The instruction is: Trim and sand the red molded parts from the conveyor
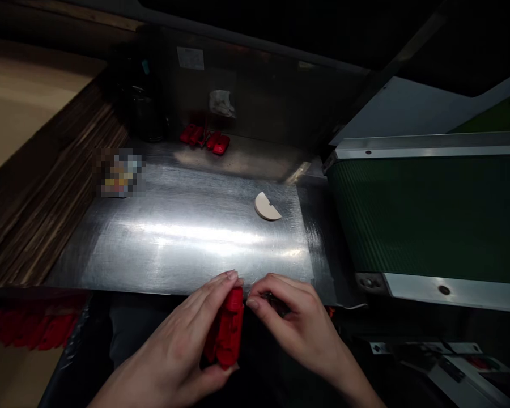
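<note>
My left hand (182,334) is closed around a red molded plastic part (230,328), which stands nearly upright at the front edge of the metal table. The part has a rounded cap-like top and a recessed side that faces right. Just right of it, my right hand (295,326) is curled with thumb and forefinger brought together. Something dark shows inside its curled fingers, too hidden to name. Beyond both hands, a pale half-disc (267,207) with a small notch lies on the metal table (174,255).
Red plastic pieces (206,139) lie at the table's back. Stacked cardboard sheets (68,153) rise along the left. To the right runs a green conveyor belt (429,221) with metal rails. More red parts (29,327) sit below at the lower left.
</note>
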A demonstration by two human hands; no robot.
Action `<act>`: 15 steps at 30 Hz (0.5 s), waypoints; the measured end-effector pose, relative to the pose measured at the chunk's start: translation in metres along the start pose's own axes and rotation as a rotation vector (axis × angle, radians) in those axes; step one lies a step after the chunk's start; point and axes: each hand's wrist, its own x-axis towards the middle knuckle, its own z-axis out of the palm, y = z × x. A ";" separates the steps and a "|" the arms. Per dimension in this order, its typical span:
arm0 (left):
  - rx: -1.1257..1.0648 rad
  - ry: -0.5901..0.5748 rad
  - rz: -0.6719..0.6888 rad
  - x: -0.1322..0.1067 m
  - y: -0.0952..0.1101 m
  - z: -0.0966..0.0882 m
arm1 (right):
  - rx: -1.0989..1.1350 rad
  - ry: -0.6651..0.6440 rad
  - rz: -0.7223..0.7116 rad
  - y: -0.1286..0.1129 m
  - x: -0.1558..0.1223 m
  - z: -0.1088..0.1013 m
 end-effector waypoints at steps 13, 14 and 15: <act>0.080 -0.058 0.105 0.010 0.005 -0.012 | -0.253 -0.260 -0.174 -0.005 0.011 -0.026; 0.082 -0.063 0.112 0.010 0.005 -0.012 | -0.275 -0.277 -0.177 -0.005 0.011 -0.027; 0.082 -0.067 0.117 0.011 0.004 -0.011 | -0.293 -0.292 -0.181 -0.005 0.011 -0.028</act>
